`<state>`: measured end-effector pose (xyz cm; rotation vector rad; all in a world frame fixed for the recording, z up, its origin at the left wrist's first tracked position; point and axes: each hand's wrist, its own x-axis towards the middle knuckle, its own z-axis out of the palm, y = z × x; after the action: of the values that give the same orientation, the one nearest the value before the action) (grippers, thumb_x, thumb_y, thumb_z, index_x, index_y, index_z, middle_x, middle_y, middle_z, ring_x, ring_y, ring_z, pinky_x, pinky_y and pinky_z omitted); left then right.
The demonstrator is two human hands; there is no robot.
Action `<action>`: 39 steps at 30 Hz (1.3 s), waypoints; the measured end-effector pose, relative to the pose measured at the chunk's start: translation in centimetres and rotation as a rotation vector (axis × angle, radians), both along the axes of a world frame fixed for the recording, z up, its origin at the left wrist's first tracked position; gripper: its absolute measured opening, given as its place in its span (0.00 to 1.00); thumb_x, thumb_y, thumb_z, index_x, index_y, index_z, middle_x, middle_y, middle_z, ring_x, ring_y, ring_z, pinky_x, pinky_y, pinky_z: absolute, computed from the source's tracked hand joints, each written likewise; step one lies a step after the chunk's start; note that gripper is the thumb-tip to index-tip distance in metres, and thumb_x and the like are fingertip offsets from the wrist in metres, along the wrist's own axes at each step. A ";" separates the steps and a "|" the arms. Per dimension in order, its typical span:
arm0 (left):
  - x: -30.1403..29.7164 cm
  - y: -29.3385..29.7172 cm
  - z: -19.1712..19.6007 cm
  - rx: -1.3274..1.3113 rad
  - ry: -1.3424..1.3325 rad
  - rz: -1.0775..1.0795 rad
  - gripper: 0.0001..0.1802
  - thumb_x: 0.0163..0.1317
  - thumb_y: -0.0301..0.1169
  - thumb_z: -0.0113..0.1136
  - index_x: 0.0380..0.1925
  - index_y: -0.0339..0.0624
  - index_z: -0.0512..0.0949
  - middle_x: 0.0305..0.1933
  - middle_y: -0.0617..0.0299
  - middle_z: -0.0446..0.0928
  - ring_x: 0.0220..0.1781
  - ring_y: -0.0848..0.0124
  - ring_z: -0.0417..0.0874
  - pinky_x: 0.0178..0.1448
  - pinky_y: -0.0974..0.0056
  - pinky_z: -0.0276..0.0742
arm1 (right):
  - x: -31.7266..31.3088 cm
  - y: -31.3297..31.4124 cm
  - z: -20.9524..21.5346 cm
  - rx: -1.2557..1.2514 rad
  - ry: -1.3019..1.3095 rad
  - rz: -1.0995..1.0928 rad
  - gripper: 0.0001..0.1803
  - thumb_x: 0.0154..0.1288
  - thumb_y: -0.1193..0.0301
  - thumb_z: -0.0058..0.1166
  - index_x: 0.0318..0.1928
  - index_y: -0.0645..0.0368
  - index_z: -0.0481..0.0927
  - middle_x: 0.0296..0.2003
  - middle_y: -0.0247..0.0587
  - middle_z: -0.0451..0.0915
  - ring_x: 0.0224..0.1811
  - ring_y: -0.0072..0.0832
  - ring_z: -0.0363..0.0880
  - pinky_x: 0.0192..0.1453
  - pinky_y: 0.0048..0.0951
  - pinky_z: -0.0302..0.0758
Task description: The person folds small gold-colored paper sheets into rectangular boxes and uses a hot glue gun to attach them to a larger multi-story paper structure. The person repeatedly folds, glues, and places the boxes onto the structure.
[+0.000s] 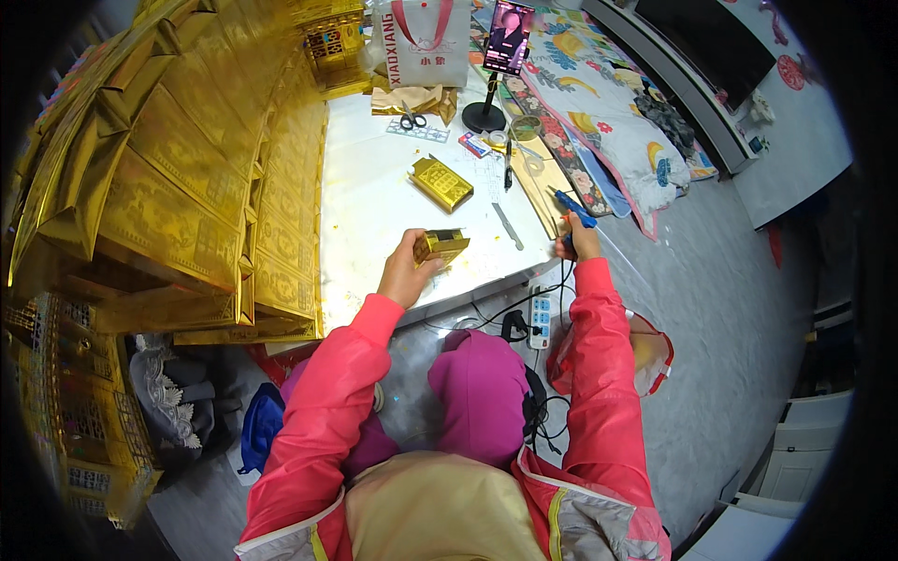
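Observation:
Near the table's front edge, my left hand (404, 273) is closed around a small gold cardboard box (440, 249), whose dark hollow inside shows at the top. My right hand (584, 245), at the table's right edge, grips a blue hot glue gun (573, 208) with its nozzle pointing up and left; a black cord hangs below. The two hands are well apart. Beyond my left hand lies a second gold box (443, 185) with a flap out at its far end. A grey knife-like strip (507, 226) lies between the hands.
Large gold embossed panels (178, 178) rise along the left. On the white table (365, 196) are scissors (410, 121), a black pen (508, 166), tape rolls (526, 128) and a phone (508, 39) on a stand. A white bag (426, 51) stands behind; a power strip (540, 318) hangs below.

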<state>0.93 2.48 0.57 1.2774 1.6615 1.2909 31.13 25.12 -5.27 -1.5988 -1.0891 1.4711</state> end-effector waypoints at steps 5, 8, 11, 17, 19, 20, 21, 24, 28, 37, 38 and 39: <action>-0.2 0.0 -1.8 -0.116 0.040 0.003 0.26 0.59 0.24 0.66 0.56 0.40 0.68 0.50 0.56 0.79 0.55 0.68 0.79 0.61 0.65 0.72 | -1.1 -0.8 1.2 0.241 -0.898 0.084 0.37 0.66 0.40 0.44 0.41 0.66 0.84 0.36 0.60 0.84 0.39 0.52 0.84 0.42 0.45 0.77; -0.8 0.0 -2.7 -0.123 0.023 0.002 0.26 0.58 0.23 0.66 0.56 0.40 0.68 0.50 0.57 0.79 0.56 0.68 0.78 0.62 0.65 0.71 | -2.4 -3.1 3.2 0.313 -0.996 0.065 0.29 0.68 0.47 0.46 0.38 0.65 0.84 0.40 0.60 0.83 0.44 0.53 0.82 0.47 0.45 0.76; -1.3 0.4 -3.8 -0.111 -0.030 -0.003 0.27 0.58 0.20 0.65 0.57 0.39 0.68 0.52 0.58 0.78 0.58 0.69 0.77 0.64 0.66 0.69 | -5.2 -6.2 4.1 0.606 -0.646 0.046 0.19 0.71 0.57 0.50 0.38 0.63 0.80 0.36 0.53 0.82 0.39 0.48 0.81 0.47 0.42 0.75; -1.7 0.9 -5.9 -0.074 -0.208 -0.068 0.28 0.58 0.17 0.63 0.58 0.37 0.66 0.57 0.57 0.74 0.62 0.71 0.73 0.66 0.67 0.68 | -13.8 -13.7 0.7 0.551 0.017 0.666 0.39 0.71 0.53 0.52 0.71 0.63 0.57 0.67 0.58 0.61 0.74 0.45 0.53 0.76 0.40 0.52; -1.6 1.0 -6.1 -0.060 -0.192 -0.077 0.27 0.60 0.19 0.63 0.59 0.37 0.65 0.57 0.57 0.73 0.62 0.71 0.73 0.66 0.67 0.68 | -16.0 -14.5 0.0 0.442 0.122 0.650 0.34 0.73 0.57 0.49 0.70 0.66 0.57 0.65 0.59 0.64 0.69 0.44 0.61 0.72 0.38 0.59; -1.4 1.0 -6.1 -0.026 -0.249 -0.081 0.27 0.62 0.21 0.63 0.60 0.37 0.65 0.57 0.56 0.73 0.62 0.70 0.72 0.66 0.66 0.68 | -16.8 -14.6 -0.1 0.358 0.189 0.604 0.32 0.74 0.59 0.47 0.69 0.66 0.58 0.64 0.60 0.65 0.67 0.44 0.64 0.70 0.37 0.61; -1.1 0.9 -6.1 -0.008 -0.294 -0.078 0.27 0.63 0.23 0.62 0.60 0.38 0.64 0.58 0.56 0.72 0.62 0.70 0.72 0.67 0.66 0.68 | -17.1 -14.8 -0.1 0.406 0.244 0.621 0.31 0.75 0.60 0.46 0.69 0.67 0.58 0.63 0.60 0.66 0.66 0.43 0.66 0.69 0.36 0.62; 0.2 0.3 -5.9 0.063 -0.332 -0.056 0.29 0.68 0.29 0.59 0.65 0.39 0.61 0.62 0.54 0.68 0.64 0.67 0.69 0.69 0.64 0.65 | -17.3 -15.6 -0.1 0.412 0.266 0.564 0.28 0.75 0.64 0.44 0.68 0.67 0.59 0.62 0.59 0.66 0.64 0.42 0.68 0.68 0.35 0.64; 2.1 0.1 -5.9 0.132 -0.384 0.081 0.28 0.70 0.33 0.53 0.68 0.40 0.59 0.66 0.51 0.65 0.67 0.64 0.67 0.70 0.62 0.63 | -17.4 -15.8 -0.1 0.469 0.207 0.511 0.27 0.72 0.68 0.44 0.67 0.67 0.60 0.62 0.57 0.67 0.65 0.41 0.67 0.69 0.34 0.63; 3.0 0.4 -6.0 0.195 -0.336 0.188 0.23 0.74 0.36 0.44 0.65 0.40 0.61 0.66 0.52 0.65 0.67 0.63 0.66 0.70 0.62 0.62 | -18.0 -16.3 1.0 0.428 0.157 0.471 0.22 0.71 0.70 0.43 0.62 0.65 0.64 0.55 0.52 0.71 0.57 0.39 0.72 0.62 0.34 0.69; 3.1 0.4 -5.9 0.192 -0.345 0.179 0.22 0.74 0.36 0.44 0.64 0.40 0.62 0.66 0.53 0.65 0.67 0.64 0.66 0.70 0.62 0.61 | -18.1 -16.4 1.3 0.422 0.188 0.458 0.21 0.71 0.70 0.43 0.61 0.65 0.65 0.54 0.52 0.72 0.55 0.38 0.73 0.60 0.34 0.70; 3.1 0.4 -5.8 0.189 -0.333 0.180 0.22 0.74 0.36 0.44 0.64 0.40 0.62 0.65 0.53 0.65 0.66 0.64 0.67 0.69 0.62 0.62 | -18.2 -16.6 1.7 0.412 0.157 0.443 0.20 0.72 0.70 0.43 0.61 0.64 0.65 0.53 0.51 0.72 0.54 0.38 0.73 0.60 0.34 0.70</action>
<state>4.03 2.90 -5.24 0.9655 1.4677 1.7009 12.95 8.55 -3.61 -0.9795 -1.6005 1.4871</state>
